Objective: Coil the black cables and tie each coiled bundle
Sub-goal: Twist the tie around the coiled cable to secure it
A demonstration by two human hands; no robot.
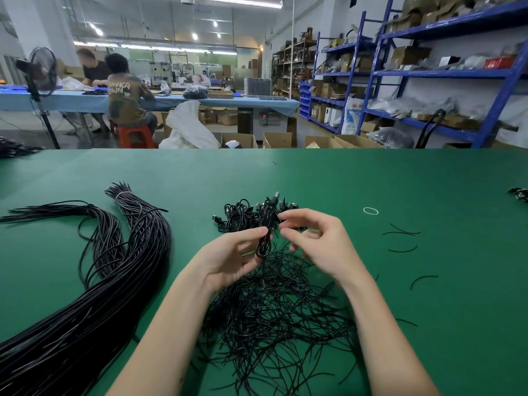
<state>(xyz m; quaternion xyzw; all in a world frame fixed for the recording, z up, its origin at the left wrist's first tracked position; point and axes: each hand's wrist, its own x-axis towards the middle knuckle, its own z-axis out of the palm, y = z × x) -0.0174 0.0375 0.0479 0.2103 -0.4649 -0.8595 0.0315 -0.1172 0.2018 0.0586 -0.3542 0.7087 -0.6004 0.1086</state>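
A small coiled black cable (264,242) hangs upright over the green table (371,178), its plug end pointing up. My left hand (234,252) grips the coil between thumb and fingers. My right hand (314,238) pinches at the coil's middle with thumb and fingertips, where a thin black tie seems to run. Just behind the hands lies a heap of coiled, tied cables (243,215). Below my hands spreads a pile of thin black ties (274,315). A long bundle of uncoiled black cables (114,281) stretches along the left.
A second fan of loose cables (94,224) lies at far left. A white rubber band (370,210) and stray ties (403,238) sit on the right. More cables (518,193) touch the right edge. Across the aisle, people work at a blue table (243,102); blue shelves (445,72) line the right.
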